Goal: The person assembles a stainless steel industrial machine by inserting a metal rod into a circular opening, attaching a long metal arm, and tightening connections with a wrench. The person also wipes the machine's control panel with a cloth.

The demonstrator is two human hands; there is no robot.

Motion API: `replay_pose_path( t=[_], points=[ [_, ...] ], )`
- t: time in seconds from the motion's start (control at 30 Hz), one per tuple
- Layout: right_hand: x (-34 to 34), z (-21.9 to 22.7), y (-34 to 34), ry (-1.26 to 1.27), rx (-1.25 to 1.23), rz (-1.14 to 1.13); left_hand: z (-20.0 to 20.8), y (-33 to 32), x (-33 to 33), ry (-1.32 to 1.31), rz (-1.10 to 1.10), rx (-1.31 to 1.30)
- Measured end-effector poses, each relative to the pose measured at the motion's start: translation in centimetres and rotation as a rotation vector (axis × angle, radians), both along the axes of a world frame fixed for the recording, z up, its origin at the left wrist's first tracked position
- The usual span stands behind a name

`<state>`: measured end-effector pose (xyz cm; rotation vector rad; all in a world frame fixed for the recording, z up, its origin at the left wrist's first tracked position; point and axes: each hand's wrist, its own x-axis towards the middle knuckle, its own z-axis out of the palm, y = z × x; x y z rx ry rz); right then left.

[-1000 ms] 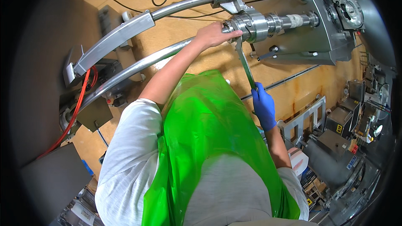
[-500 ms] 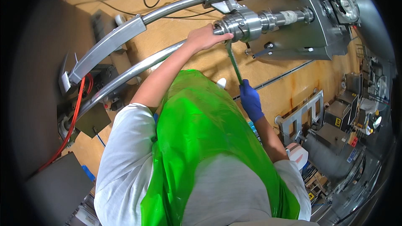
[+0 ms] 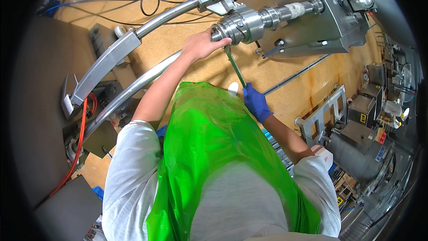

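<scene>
My bare left hand wraps over the metal pipe where it enters a shiny steel coupling. Its thumb stretches along the coupling's lower edge, beside the head of a long wrench; the fingers on the far side are hidden. My right hand, in a blue glove, is closed round the lower end of the wrench handle. The handle slants down from the coupling towards me. How the wrench head sits on the coupling is partly hidden by my left thumb.
The coupling joins a steel machine housing at the upper right. A curved metal arm runs above the pipe on the left, near a red hose. Blue and black cables cross the tan floor. A metal frame stands right.
The view has shifted a little, so the machine and both hands appear farther left. The wrench handle slants slightly more to the right. Both hands keep their holds.
</scene>
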<state>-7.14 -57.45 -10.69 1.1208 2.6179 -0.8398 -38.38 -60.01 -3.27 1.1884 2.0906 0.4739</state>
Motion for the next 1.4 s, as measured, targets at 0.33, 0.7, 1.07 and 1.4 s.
replay_pose_path(
  t=[0.33, 0.7, 1.07, 1.4],
  points=[
    [-0.3, 0.3, -0.6, 0.067, 0.04, 0.005, 0.1, -0.4, 0.5, 0.045, 0.04, 0.013],
    [0.5, 3.8, -0.3, 0.062, -0.008, -0.051, -0.4, -0.8, -0.3, -0.041, 0.015, 0.042],
    [13.0, 15.4, 28.6, 0.679, 0.232, -0.637, 0.1, -7.3, 2.5, 0.165, 0.314, 0.556],
    [30.0, 6.1, 68.7, 0.81, -0.239, -0.927, 2.6, -7.2, 12.2, 0.373, 0.477, 0.437]
  ],
)
